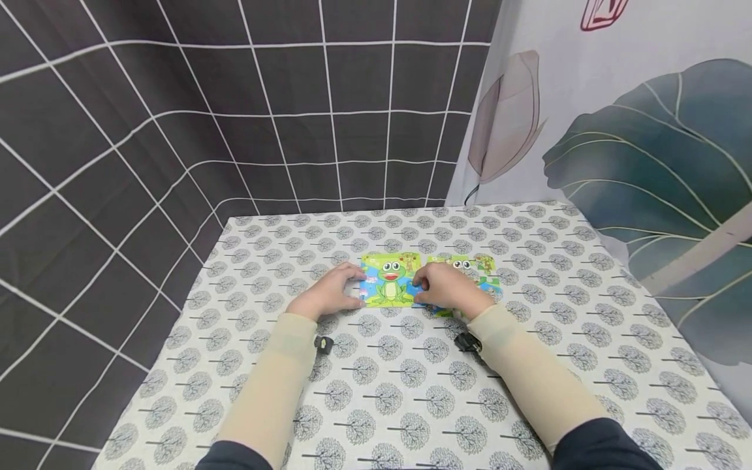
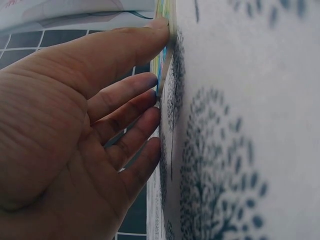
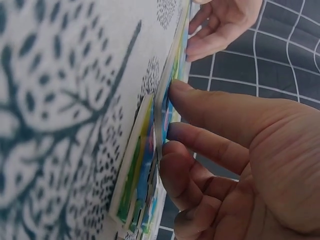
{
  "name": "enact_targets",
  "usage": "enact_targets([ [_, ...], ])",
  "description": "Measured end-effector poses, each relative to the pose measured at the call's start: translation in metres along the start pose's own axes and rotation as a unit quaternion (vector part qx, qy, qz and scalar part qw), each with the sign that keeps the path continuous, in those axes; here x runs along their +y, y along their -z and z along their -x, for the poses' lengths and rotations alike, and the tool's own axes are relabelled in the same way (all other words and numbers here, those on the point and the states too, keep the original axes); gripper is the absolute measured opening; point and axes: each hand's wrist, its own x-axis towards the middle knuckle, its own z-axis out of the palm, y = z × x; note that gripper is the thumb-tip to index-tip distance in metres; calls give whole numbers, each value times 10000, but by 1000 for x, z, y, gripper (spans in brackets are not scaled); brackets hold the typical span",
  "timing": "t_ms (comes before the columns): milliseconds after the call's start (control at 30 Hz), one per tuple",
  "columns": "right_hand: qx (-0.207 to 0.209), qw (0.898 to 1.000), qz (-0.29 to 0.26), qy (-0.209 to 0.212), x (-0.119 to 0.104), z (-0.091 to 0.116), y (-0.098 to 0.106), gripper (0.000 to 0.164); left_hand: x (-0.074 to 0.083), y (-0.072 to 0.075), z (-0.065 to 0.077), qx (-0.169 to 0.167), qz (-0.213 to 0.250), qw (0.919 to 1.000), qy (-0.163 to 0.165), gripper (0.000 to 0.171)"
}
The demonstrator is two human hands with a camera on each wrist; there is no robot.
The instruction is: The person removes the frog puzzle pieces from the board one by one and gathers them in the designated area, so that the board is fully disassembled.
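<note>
A bright frog picture puzzle [image 1: 390, 282] lies on the table in front of me, its frog whole and facing up. At its left edge is my left hand [image 1: 329, 291], thumb by the near corner and the other fingers fairly straight. My right hand [image 1: 449, 286] has its thumb and index finger on the puzzle's blue right edge. In the right wrist view that hand's lower fingers [image 3: 185, 180] are curled. A second frog puzzle [image 1: 489, 284], with stepped gaps in its picture, is partly hidden beneath the right hand. The two puzzles' edges overlap in the right wrist view.
A white cloth with grey tree prints covers the table [image 1: 388, 378]. Behind and to the left hangs a dark curtain [image 1: 294, 78] with white grid lines. A pale curtain [image 1: 646, 163] with large leaf prints hangs at the right.
</note>
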Motion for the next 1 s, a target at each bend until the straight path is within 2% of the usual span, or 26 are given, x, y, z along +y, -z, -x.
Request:
enact_targets([
  [167,75,9999,109,65,-1,-1,-1,36,-1,-1,0,2,38,10000,9,67],
  [733,-69,9998,-177,0,1,-2,-5,34,-2,-2,-2,11,-10,10000,45,67],
  [1000,-31,9997,-254,-2,1,-1,-4,37,4,0,0,-10,-144,9999,20,66],
])
